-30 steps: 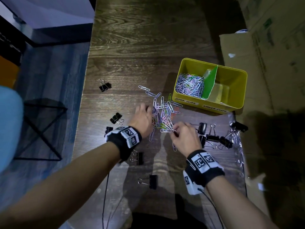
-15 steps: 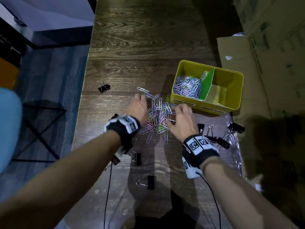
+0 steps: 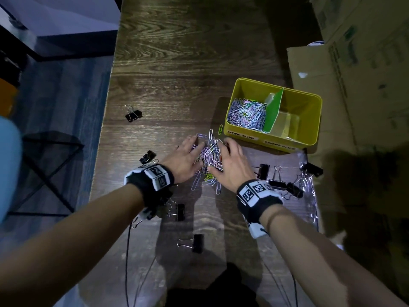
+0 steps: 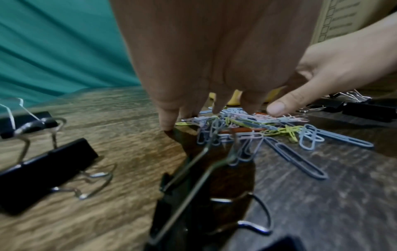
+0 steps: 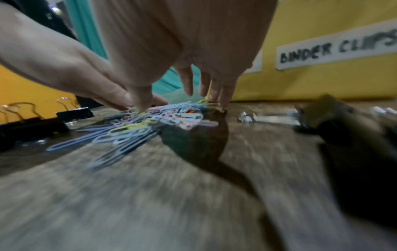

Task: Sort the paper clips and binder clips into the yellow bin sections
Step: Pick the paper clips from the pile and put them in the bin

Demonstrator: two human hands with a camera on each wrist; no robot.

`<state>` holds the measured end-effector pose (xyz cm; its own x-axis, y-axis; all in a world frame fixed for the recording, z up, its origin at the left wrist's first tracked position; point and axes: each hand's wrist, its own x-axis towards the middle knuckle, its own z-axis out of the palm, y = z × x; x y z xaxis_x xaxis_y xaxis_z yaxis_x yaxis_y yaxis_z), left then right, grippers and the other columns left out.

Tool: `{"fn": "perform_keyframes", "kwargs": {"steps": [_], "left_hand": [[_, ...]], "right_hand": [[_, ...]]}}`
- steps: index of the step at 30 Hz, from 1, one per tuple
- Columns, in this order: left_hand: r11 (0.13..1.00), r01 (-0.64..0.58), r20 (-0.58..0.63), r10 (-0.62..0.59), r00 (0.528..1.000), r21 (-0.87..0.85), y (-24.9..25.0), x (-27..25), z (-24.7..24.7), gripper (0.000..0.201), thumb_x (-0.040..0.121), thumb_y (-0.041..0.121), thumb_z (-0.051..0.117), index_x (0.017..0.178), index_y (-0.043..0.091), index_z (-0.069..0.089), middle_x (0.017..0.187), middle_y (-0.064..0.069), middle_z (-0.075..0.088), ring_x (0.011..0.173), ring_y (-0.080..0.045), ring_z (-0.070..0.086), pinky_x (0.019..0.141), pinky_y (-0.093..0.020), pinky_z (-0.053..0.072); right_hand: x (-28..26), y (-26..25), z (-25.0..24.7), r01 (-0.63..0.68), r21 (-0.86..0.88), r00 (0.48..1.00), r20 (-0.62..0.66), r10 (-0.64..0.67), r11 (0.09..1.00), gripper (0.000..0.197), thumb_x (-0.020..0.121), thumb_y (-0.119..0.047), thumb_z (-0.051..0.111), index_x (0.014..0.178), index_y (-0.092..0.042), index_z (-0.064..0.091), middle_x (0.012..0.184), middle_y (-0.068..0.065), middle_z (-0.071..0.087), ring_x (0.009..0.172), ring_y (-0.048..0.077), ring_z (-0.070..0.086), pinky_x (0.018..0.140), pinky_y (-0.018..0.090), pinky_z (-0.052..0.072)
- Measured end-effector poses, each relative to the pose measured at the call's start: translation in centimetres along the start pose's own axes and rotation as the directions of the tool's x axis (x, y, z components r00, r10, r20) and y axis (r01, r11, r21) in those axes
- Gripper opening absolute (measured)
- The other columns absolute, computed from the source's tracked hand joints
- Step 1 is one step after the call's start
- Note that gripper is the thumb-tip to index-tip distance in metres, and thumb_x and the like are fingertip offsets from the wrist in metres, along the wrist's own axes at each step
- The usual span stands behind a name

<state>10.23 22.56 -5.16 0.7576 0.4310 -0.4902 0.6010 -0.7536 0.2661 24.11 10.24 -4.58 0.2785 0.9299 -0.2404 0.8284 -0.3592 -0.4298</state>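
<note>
— While both hands sit on the table, what are they doing?
— The left hand and the right hand flank a loose heap of coloured paper clips, palms down. Their fingers are spread and only slightly bent, fingertips touching the clips and the wood. Neither hand grips anything.
— Where is that heap?
— Toward the table's right edge, just in front of the yellow bin, which stands against that edge.
— And the bin's contents?
— A green divider splits it. The left section, labelled for paper clips, holds a mound of sorted paper clips. The right section carries a label reading BINDER CLIPS; what lies on its floor I cannot make out.
— The binder clips?
— Black ones lie scattered on the table. A cluster lies beside the right wrist near the right edge, partly on a sheet of clear plastic. One binder clip sits alone near the left edge, another just beside the left wrist, and two more toward the near edge between the forearms.
— Anything else?
— Cardboard boxes rise past the right edge.
</note>
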Motion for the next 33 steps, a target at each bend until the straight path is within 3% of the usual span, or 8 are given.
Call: {"fn": "perform_keyframes", "kwargs": {"steps": [3,7,10,16,20,24,29,33], "left_hand": [[0.998,0.067,-0.133,-0.068,0.989,-0.006,-0.1,0.0,-1.3,0.085,0.081,0.062,0.049,0.147,0.028,0.007,0.152,-0.011,0.018,0.134,-0.036,0.025,0.105,-0.054,0.032],[0.987,0.159,-0.039,-0.157,0.987,0.038,-0.3,0.9,-2.6,0.100,0.065,0.071,0.061,0.144,0.038,0.008,0.144,-0.010,0.024,0.125,-0.038,0.028,0.099,-0.056,0.037],[0.989,0.138,-0.003,-0.138,0.990,0.044,-0.3,0.9,-2.7,0.090,0.066,0.065,0.065,0.140,0.037,0.023,0.137,-0.009,0.029,0.120,-0.035,0.031,0.098,-0.054,0.038],[0.994,0.067,-0.072,-0.073,0.995,-0.092,1.3,-0.6,-1.3,0.057,0.081,0.021,0.068,0.134,0.020,0.046,0.134,-0.012,0.038,0.114,-0.031,0.052,0.097,-0.039,0.044],[0.985,0.056,-0.167,-0.084,0.982,-0.166,1.6,-1.1,-1.0,0.040,0.085,0.016,0.064,0.124,0.017,0.057,0.131,-0.008,0.053,0.112,-0.028,0.054,0.094,-0.033,0.043],[0.944,0.080,-0.209,-0.153,0.966,-0.320,0.8,-1.5,-1.7,0.030,0.083,0.022,0.068,0.112,0.015,0.067,0.115,-0.008,0.067,0.100,-0.023,0.062,0.086,-0.022,0.041],[0.734,0.224,-0.061,-0.340,0.938,-0.641,-0.8,-1.4,-1.8,0.023,0.075,0.017,0.076,0.098,0.014,0.070,0.071,-0.005,0.072,0.056,-0.005,0.062,0.059,-0.020,0.050],[0.373,0.151,0.013,-0.347,0.938,-0.915,-0.7,-1.5,-3.8,0.031,0.070,-0.002,0.075,0.099,0.000,0.065,0.054,0.001,0.068,0.048,-0.009,0.064,0.050,-0.017,0.052]], "right_hand": [[1.8,-0.9,-1.1,0.114,-0.101,0.989,0.107,-0.104,0.988,0.091,0.084,-0.048,0.059,0.149,-0.006,0.010,0.157,0.017,0.002,0.145,0.031,0.005,0.117,0.043,0.016],[3.9,-2.2,-1.8,0.112,-0.252,0.948,0.317,-0.027,0.961,0.111,0.077,-0.055,0.065,0.149,-0.003,-0.003,0.155,0.023,-0.012,0.145,0.034,-0.007,0.118,0.047,0.010],[3.8,-2.9,-2.0,0.088,-0.285,0.946,0.325,0.010,0.954,0.097,0.079,-0.050,0.065,0.148,-0.006,0.013,0.155,0.023,0.003,0.144,0.036,0.003,0.115,0.051,0.021],[1.5,-2.8,-0.9,0.022,-0.126,0.992,0.129,-0.005,0.992,0.031,0.090,-0.009,0.057,0.120,-0.004,0.059,0.127,0.015,0.051,0.121,0.031,0.043,0.097,0.039,0.042],[1.1,-2.6,-0.7,-0.141,0.100,0.987,0.091,0.132,0.985,0.031,0.087,-0.002,0.060,0.117,-0.009,0.065,0.113,0.016,0.063,0.105,0.031,0.061,0.090,0.031,0.047],[0.6,-1.8,-1.1,-0.366,0.410,0.930,0.140,0.339,0.835,0.036,0.079,-0.016,0.074,0.114,-0.022,0.068,0.122,0.019,0.061,0.100,0.028,0.065,0.094,0.033,0.049],[0.1,-0.6,-1.6,-0.378,0.686,0.909,0.148,0.390,0.621,0.029,0.069,-0.020,0.083,0.094,-0.030,0.073,0.084,0.003,0.066,0.064,0.012,0.050,0.069,0.025,0.048],[-1.1,-0.4,-3.9,-0.278,0.860,0.911,0.094,0.401,0.429,0.024,0.065,-0.015,0.085,0.078,-0.033,0.075,0.096,0.030,0.068,0.070,0.018,0.047,0.079,0.038,0.050]]}}
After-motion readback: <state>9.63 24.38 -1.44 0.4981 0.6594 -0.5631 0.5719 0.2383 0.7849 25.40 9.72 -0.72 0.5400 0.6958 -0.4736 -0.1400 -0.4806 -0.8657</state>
